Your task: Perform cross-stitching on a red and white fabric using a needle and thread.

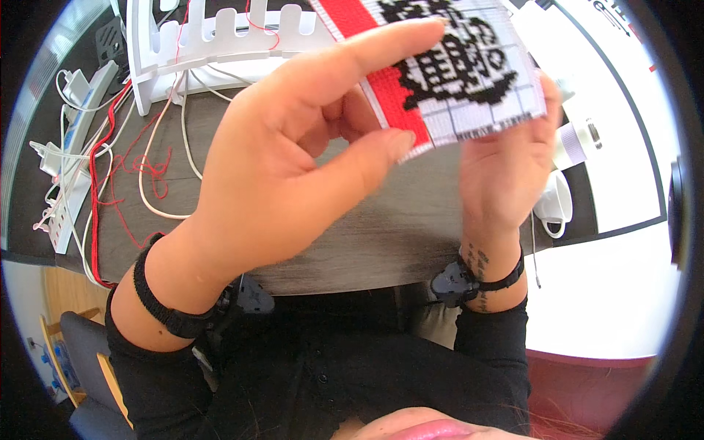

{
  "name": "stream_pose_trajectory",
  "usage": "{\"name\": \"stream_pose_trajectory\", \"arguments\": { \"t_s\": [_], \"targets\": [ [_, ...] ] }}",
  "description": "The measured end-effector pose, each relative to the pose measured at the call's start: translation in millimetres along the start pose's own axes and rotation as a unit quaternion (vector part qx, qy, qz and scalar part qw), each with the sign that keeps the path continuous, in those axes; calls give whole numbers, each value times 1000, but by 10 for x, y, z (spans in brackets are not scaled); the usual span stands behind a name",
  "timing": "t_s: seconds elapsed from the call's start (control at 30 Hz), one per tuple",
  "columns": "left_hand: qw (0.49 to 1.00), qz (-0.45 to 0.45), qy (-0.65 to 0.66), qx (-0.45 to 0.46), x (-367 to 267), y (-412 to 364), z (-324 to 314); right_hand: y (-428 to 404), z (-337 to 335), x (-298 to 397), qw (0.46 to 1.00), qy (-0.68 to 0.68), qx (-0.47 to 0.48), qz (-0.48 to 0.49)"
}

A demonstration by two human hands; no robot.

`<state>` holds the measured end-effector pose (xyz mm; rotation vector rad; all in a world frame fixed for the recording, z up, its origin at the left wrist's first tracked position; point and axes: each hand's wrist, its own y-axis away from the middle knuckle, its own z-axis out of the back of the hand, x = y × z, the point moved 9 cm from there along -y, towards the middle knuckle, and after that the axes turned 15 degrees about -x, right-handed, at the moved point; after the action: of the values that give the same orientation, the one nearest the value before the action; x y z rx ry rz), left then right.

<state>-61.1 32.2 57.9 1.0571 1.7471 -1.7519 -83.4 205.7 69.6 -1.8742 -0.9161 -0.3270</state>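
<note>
A cross-stitch piece [462, 82] is held up over the table, its front facing me. It has white gridded fabric, a black stitched motif and a red stitched band [393, 91] along its left side. My left hand [286, 143] grips that side, with the thumb near the lower left corner and the index finger reaching across the front. At the other side, my right hand [500, 170] is mostly behind the fabric, its fingers around the right edge; it looks slightly blurred. The piece's upper end is cut off by the frame.
A white slotted stand [231, 33] rises at the back, with red thread hanging over it. Further left lie power strips [77, 132], white cables and a bundle of red thread [94, 209]. Loose red thread [157, 170] tangles on the wooden table [352, 242]. At right stands a white cup [554, 203].
</note>
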Motion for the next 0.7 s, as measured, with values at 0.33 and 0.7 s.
{"name": "stream_pose_trajectory", "arguments": {
  "t_s": [0.33,0.7],
  "targets": [
    [999,34,-22,-20,153,-2,1,341,-697,310,688,510,267,441],
    [997,38,-63,-34,174,34,53,-166,44,1160,968,-246,46,12]
  ]
}}
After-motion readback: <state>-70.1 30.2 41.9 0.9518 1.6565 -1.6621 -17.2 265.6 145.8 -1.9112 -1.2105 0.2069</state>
